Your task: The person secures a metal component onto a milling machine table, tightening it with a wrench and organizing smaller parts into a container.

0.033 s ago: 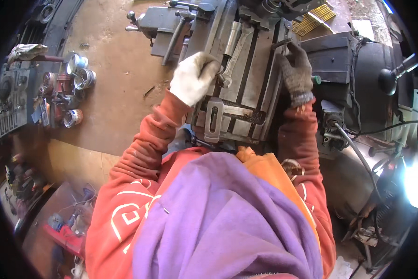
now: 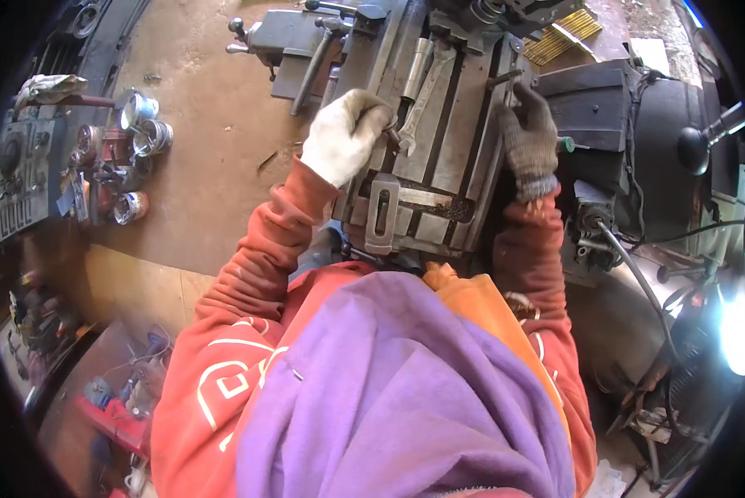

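Observation:
My left hand (image 2: 348, 137), in a white glove, is closed with thumb and fingertips together over the left side of a slotted machine table (image 2: 465, 108). A short dark bolt-like piece (image 2: 394, 134) pokes out of its fingertips. Right beside it an open-ended wrench (image 2: 422, 104) lies along the table, next to a shiny socket tube (image 2: 416, 70). At the table's right edge, my right hand (image 2: 528, 133) wears a grey knitted glove. Its fingers curl at the end of a short dark rod (image 2: 503, 78); whether the rod is fixed cannot be seen.
A slotted metal clamp (image 2: 382, 214) rests at the table's near end. Left of the table stands a machine part with lever handles (image 2: 310, 75). Several open paint cans (image 2: 138, 109) stand far left. Dark machine housing (image 2: 584, 104) and a bright lamp (image 2: 742, 328) are at right.
Both hands stay nearly in place. The dark piece at my left fingertips shows slightly more, and the right hand's grip has shifted a little.

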Motion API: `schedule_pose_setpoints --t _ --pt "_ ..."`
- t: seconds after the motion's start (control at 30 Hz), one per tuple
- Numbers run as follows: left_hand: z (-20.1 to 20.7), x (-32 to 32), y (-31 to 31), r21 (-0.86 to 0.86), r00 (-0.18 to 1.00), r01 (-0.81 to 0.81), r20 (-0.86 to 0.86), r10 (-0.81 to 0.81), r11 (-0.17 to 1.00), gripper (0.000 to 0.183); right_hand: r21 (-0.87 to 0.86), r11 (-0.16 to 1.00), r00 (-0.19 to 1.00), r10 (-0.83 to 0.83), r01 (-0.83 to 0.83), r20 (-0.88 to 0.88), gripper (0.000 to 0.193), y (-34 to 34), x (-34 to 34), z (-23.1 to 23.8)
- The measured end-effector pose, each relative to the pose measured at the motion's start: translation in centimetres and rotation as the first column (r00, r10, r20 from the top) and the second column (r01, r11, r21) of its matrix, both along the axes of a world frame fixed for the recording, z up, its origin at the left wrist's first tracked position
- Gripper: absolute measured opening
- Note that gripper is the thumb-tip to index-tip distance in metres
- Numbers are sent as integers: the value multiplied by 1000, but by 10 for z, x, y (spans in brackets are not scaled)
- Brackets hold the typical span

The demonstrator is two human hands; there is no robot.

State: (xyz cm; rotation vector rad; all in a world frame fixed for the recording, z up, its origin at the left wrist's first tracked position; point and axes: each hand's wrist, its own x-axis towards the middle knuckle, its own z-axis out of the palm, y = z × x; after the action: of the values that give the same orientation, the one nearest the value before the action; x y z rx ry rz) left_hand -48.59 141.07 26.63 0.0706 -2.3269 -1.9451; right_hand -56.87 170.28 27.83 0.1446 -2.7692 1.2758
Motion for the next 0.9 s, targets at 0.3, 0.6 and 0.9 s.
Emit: schedule_pose_setpoints --t 0.3,0.6,0.9 --pt "5 -36 -37 -10 970 -228 -86 227 974 19 -49 998 998 -22 25 58 38 -39 86 -8" --pt "-34 -107 -91 -384 1000 -6 19 14 923 36 -74 996 994 -49 42 -95 36 -40 83 -19" --pt "-133 -152 -66 -729 973 166 12 -230 664 36 -101 993 997 -64 60 -34 35 -46 87 -9"
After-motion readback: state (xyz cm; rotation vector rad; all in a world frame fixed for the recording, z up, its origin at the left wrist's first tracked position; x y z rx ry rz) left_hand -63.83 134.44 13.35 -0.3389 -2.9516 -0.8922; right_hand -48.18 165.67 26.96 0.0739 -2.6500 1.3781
